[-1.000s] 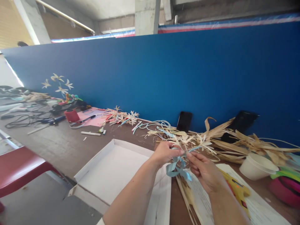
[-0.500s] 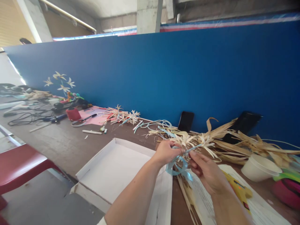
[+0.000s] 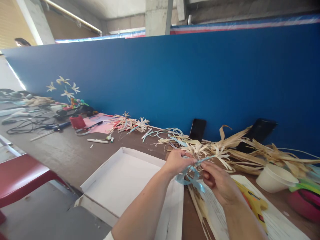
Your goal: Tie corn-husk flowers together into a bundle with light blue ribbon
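My left hand (image 3: 178, 164) is closed in a pinch on the blue-wrapped stem of a pale husk flower (image 3: 220, 154). The fingertips of my right hand (image 3: 218, 180) pinch around the same stem, nearer the bloom, which points right. A loose loop of shiny light-blue tape (image 3: 186, 178) hangs beneath my fingers. Where exactly the tape meets the stem is hidden by my fingers. Another pale flower (image 3: 197, 147) lies just behind my hands, among dried husk strips (image 3: 246, 158).
A shallow white box (image 3: 132, 181) sits left of my hands. To the right are a yellow glue gun (image 3: 253, 203) on printed paper, a white cup (image 3: 276, 179) and a pink round object (image 3: 303, 203). Two phones (image 3: 198, 129) lean on the blue partition (image 3: 160, 80). Flowers (image 3: 136, 125) lie farther left.
Both hands keep nearly the same place on the stem. The hanging tape loop has shifted slightly left, and the whole view has moved a little.
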The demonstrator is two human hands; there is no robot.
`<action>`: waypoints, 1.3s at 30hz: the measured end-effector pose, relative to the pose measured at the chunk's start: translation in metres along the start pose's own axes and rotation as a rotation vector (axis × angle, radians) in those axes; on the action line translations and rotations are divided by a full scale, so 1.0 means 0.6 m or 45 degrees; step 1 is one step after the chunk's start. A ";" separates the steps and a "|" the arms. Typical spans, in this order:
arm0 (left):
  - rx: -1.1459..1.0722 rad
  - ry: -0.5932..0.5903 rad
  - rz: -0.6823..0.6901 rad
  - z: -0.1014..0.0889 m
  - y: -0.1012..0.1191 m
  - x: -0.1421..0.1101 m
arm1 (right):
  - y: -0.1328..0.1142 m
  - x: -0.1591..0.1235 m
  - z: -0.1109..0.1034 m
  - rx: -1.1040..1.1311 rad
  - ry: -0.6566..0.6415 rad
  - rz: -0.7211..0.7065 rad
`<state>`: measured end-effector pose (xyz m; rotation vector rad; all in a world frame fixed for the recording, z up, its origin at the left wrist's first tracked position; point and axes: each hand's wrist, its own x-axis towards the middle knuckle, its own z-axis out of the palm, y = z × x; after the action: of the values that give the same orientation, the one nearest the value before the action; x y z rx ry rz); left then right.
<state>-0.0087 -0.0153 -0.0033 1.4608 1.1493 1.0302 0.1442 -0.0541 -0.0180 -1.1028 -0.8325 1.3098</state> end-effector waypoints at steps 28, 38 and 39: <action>-0.114 -0.080 -0.054 -0.005 0.007 -0.005 | -0.005 -0.004 -0.001 -0.127 -0.072 -0.035; -0.126 -0.072 -0.095 -0.006 0.000 0.001 | -0.003 -0.003 -0.002 -0.140 -0.050 0.033; -0.126 -0.069 -0.101 -0.006 -0.002 0.002 | -0.002 -0.003 -0.002 -0.137 -0.053 0.037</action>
<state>-0.0121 -0.0135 -0.0039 1.3475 1.0936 0.9734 0.1457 -0.0560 -0.0168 -1.1788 -0.9298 1.3287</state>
